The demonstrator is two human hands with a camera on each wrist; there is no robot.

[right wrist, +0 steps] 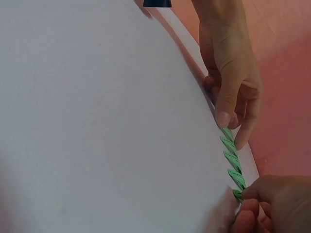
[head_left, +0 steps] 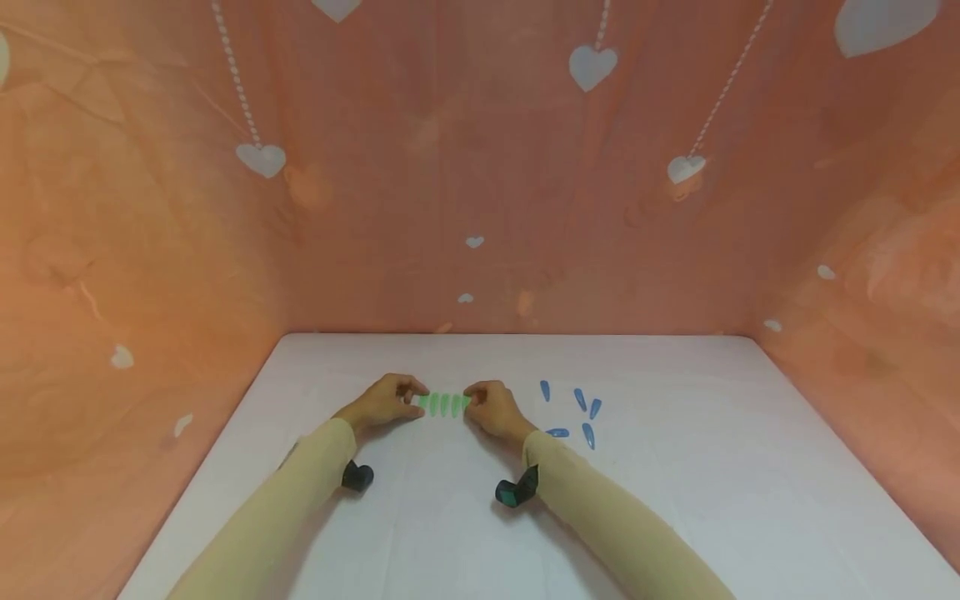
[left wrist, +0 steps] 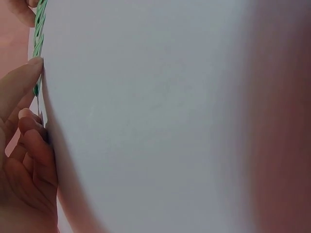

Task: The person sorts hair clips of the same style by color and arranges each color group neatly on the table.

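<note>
A short row of several green teardrop-shaped snap hair clips [head_left: 445, 405] lies side by side on the white table [head_left: 450, 533], in the middle of the head view. At the row's left end my left hand [head_left: 385, 400] has thumb and forefinger at the two ends of the outermost clip. On the opposite side my right hand [head_left: 495, 410] pinches the last clip, partly covering it. Both hands [right wrist: 231, 73] and the slanting line of green clips [right wrist: 232, 159] show in the right wrist view. The left wrist view catches the left thumb [left wrist: 22, 82] against the clips [left wrist: 39, 29].
Several blue hair clips [head_left: 588, 436] lie scattered to the right of my right hand. Dark wrist-worn devices [head_left: 517, 487] hang below both sleeves. Orange cloth with pale hearts [head_left: 592, 67] encloses the table at the back and sides.
</note>
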